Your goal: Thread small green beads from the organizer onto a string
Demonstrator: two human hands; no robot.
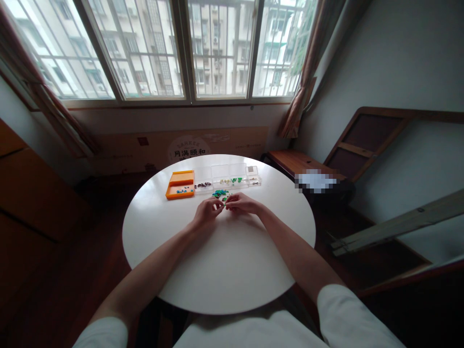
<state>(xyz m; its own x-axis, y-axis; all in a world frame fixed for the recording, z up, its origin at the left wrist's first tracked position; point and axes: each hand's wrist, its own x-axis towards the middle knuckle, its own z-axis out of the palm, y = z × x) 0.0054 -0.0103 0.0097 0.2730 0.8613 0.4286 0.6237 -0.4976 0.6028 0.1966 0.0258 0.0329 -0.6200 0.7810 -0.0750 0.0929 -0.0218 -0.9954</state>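
My left hand [208,210] and my right hand [243,203] meet over the middle of the white table. Their fingertips are pinched together around a small green piece [224,204], too small for its exact kind to show. Just beyond the fingers lies a loose pile of small blue and green pieces [219,193], with a few darker ones partly hidden by my right hand. Behind and to the left stands an open orange box [180,195] with small blue pieces in it. Beside it, clear plastic boxes [229,170] with raised lids hold dark, pale yellow and green pieces.
The round white table [217,270] reaches close to my body. A wooden bench [290,162] stands beyond its right edge, with a blurred pale thing [316,181] near it. A long flat cardboard box [145,150] leans below the barred window.
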